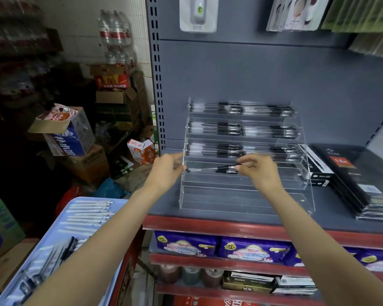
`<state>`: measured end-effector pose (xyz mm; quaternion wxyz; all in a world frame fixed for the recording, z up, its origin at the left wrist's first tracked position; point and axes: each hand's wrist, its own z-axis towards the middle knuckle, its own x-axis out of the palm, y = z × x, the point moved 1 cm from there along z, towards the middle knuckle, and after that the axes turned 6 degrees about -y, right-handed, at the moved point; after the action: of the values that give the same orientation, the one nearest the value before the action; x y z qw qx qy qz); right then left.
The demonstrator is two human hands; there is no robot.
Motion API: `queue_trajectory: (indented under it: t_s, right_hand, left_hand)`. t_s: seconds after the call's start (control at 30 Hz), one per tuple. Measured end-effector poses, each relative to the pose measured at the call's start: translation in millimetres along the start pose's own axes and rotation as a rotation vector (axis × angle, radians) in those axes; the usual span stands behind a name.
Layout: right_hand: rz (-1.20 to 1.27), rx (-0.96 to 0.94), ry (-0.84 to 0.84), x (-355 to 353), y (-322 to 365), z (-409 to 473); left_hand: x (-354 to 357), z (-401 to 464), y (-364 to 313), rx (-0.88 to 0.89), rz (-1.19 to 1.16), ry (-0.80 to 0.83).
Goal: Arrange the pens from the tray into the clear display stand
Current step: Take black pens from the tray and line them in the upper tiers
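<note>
Now | both hands up at clear stand [248, 195] on shelf | left hand [167, 167] and right hand [258, 170] pinch ends of one black pen [212, 169], flat on fourth step | more pens [86, 214] wait in blue tray [60, 221], lower left

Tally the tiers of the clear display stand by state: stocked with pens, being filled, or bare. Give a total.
Clear display stand tiers:
Stocked with black pens: 3
Being filled, one pen held by the left hand and right hand: 1
Bare, below it: apparently 2, though the clear edges are hard to separate
Total: 6 tiers
</note>
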<state>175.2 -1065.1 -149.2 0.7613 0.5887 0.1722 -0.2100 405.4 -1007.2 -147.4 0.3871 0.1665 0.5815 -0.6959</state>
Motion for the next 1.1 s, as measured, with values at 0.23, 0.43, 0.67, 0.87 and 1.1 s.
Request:
queue_trajectory:
  t_s: [0.23, 0.43, 0.67, 0.87, 1.1]
  right_hand:
    - [-0.205, -0.026, 0.038, 6.0, 2.5, 6.9]
    - [-0.318, -0.032, 0.058, 11.4, 2.1, 9.5]
    - [-0.352, -0.048, 0.084, 9.8, 5.4, 8.1]
    - [-0.321, -0.045, 0.112, 14.0, 10.5, 3.3]
    - [-0.12, -0.215, 0.038, 47.0, 64.0, -39.2]
  left_hand:
    - [3.8, 2.5, 4.4, -0.01, 0.0, -0.016]
    - [3.9, 2.4, 5.0, -0.028, -0.009, -0.021]
    - [3.5, -5.5, -2.9, -0.05, -0.085, -0.125]
    - [-2.6, -16.6, -1.4, -0.017, -0.099, -0.127]
    - [-29.5, -30.8, 12.9, 0.01, -0.113, -0.073]
